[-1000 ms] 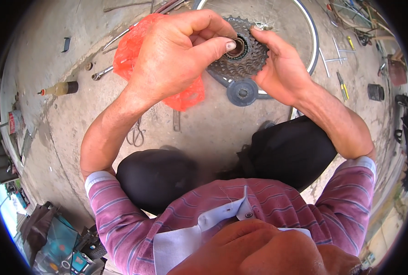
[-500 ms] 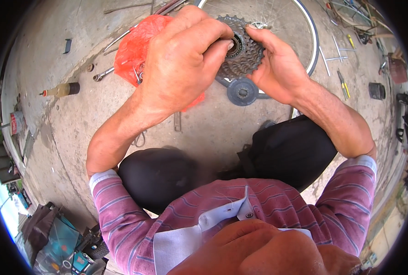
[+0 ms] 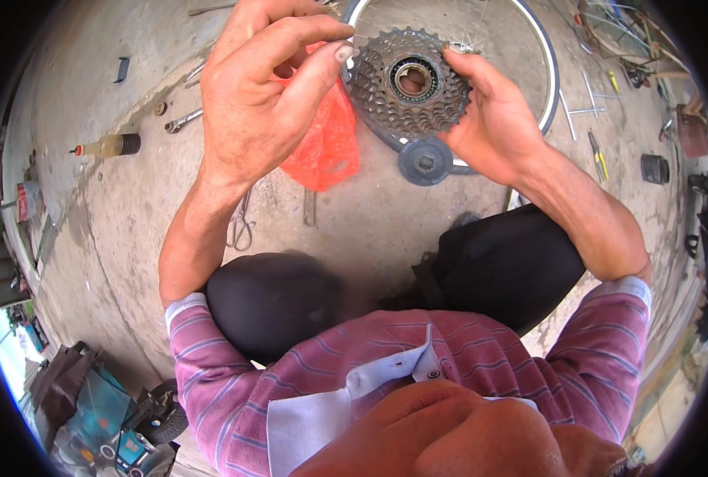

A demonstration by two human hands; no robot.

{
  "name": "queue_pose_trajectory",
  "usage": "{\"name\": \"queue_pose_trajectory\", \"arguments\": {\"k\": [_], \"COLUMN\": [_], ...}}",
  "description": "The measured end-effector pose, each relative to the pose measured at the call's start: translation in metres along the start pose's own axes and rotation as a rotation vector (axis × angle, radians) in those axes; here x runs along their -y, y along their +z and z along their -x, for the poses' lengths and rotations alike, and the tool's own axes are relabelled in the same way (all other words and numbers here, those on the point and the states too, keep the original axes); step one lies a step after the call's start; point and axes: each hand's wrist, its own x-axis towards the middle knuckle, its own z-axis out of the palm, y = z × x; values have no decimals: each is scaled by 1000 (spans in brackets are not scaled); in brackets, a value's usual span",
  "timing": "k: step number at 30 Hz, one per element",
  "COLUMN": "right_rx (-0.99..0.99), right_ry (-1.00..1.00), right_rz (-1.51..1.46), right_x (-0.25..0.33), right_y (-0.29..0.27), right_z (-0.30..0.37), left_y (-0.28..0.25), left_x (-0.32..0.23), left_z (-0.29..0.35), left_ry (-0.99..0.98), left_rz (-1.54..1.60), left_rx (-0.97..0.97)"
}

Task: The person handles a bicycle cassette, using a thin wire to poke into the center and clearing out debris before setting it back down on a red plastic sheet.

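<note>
A greasy multi-speed bicycle freewheel (image 3: 437, 111) is held up by my right hand (image 3: 497, 111), thumb on its upper right rim and the other fingers behind its edge. Its centre faces me, showing a ring of small bearing balls around the open bore. My left hand (image 3: 262, 99) hovers just left of the freewheel, over a red-orange plastic bag (image 3: 326, 139). Its thumb and forefinger tips are a little apart, with nothing visible between them. The thumb tip is smudged dark.
A bicycle wheel (image 3: 551, 75) lies on the concrete beyond the freewheel, with a round dark part (image 3: 425, 162) below. Left are a ratchet wrench (image 3: 183, 121) and an oil bottle (image 3: 107, 149). Right are yellow-handled pliers (image 3: 598, 157), a cross-shaped metal tool (image 3: 591, 95) and a black cup-like part (image 3: 654, 168).
My left hand has drawn back from the freewheel's centre to the left, uncovering the bore and bearing balls. The right hand still holds the freewheel, shifted slightly.
</note>
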Motion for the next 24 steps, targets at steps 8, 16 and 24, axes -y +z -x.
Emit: {"name": "queue_pose_trajectory", "arguments": {"k": [8, 16, 24], "right_rx": [77, 76, 53], "right_ry": [-1, -20, -17], "right_rz": [34, 72, 64], "right_x": [-2, -5, -1], "right_y": [-1, 0, -2], "right_z": [-4, -10, -15], "left_y": [11, 26, 27], "left_x": [25, -9, -16], "left_z": [1, 5, 4], "left_ry": [421, 136, 133], "left_rz": [-199, -219, -380], "left_rx": [82, 168, 225]}}
